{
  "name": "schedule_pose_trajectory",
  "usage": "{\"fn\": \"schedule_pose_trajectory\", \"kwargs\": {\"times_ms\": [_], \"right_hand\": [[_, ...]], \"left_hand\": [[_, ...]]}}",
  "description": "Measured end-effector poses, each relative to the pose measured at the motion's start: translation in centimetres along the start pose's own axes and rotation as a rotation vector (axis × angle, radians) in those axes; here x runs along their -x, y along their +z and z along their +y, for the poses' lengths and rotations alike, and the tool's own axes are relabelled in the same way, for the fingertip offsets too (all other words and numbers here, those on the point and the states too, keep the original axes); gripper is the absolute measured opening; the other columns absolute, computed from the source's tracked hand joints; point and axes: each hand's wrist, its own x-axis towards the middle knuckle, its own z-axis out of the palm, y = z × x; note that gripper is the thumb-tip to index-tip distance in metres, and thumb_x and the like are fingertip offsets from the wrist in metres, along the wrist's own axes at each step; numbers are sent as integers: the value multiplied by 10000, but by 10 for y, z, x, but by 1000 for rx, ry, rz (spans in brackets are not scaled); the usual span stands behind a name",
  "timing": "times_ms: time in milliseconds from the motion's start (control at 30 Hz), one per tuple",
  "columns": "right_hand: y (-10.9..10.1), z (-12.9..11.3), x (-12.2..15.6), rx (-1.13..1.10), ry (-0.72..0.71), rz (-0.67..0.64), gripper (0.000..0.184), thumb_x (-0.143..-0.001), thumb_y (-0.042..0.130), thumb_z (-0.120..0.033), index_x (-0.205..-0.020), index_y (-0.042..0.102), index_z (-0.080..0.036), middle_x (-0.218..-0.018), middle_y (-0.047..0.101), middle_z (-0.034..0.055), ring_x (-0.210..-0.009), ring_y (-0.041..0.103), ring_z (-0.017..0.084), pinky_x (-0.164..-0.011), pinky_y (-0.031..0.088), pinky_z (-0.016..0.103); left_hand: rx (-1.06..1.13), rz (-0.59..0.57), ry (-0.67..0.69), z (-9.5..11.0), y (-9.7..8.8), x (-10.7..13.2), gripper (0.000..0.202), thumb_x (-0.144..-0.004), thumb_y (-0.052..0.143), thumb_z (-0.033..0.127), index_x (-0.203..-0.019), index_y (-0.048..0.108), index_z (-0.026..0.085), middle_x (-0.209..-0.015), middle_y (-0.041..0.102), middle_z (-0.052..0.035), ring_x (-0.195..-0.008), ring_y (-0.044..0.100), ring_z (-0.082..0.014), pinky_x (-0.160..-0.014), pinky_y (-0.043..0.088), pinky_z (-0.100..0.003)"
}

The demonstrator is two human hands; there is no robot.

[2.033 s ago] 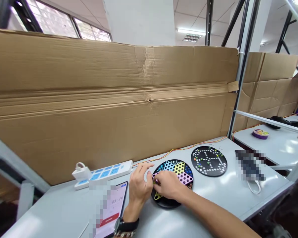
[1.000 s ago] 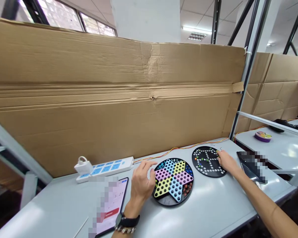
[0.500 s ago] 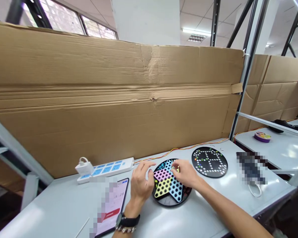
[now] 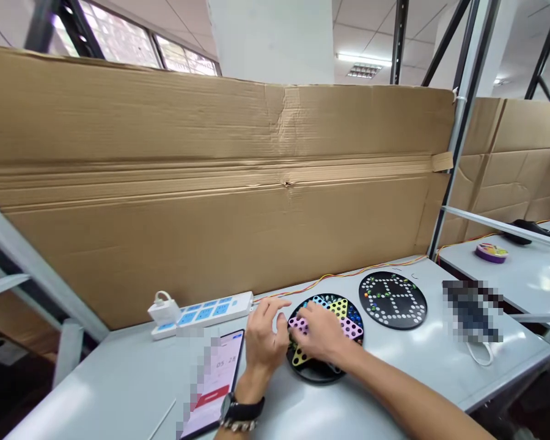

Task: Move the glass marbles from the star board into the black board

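Note:
A round black game board (image 4: 315, 377) with a star of pink, yellow and blue panels full of dark holes lies on the table. My right hand (image 4: 321, 333) reaches over it from the right, covering the middle. Its bent fingers point down at the left part of the star, drawn together; what they hold, if anything, is hidden. Beside the board's left rim, my left hand (image 4: 266, 336) is raised with thumb and forefinger apart, holding nothing. Small dark and coloured pieces show in the board's rim pockets between the star's points.
A second round black board (image 4: 393, 299) with white dots and a few coloured marbles lies to the right. At left are a tablet (image 4: 217, 379) and a power strip (image 4: 220, 310) with a white charger (image 4: 164, 310). A cardboard wall (image 4: 211, 244) closes off the back.
My right hand has moved left and down, from a pinch over the star's right side to its left part. My left hand keeps nearly the same pose. The view has shifted slightly.

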Motion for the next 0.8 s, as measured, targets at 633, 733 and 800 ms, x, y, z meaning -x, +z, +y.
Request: {"fn": "schedule_pose_trajectory", "kwargs": {"times_ms": [633, 733, 800], "right_hand": [[-105, 240, 25, 452, 700, -66, 326, -948, 455, -97, -1183, 682, -89, -1222, 637, 244, -997, 709, 281, -797, 486, 336], [-104, 242, 18, 400, 661, -78, 316, -949, 456, -123, -1173, 679, -103, -1195, 667, 226, -1011, 693, 274, -813, 473, 331], [-100, 239, 13, 357, 602, -85, 321, -950, 465, -148, -1192, 674, -125, -1197, 683, 194, -1047, 675, 262, -840, 464, 318]], "left_hand": [[-18, -28, -3, 2, -1, -1, 240, -900, 450, 170, -948, 676, 233, -957, 725, -38, -925, 693, -244, -843, 527, -384], [-12, -23, -4, 3, 0, -1, 242, -908, 444, 166, -947, 670, 242, -955, 724, -39, -923, 692, -240, -844, 522, -386], [-4, -25, 0, 4, 0, 0, 244, -911, 443, 158, -944, 669, 244, -952, 725, -38, -929, 691, -239, -848, 517, -386]]}}
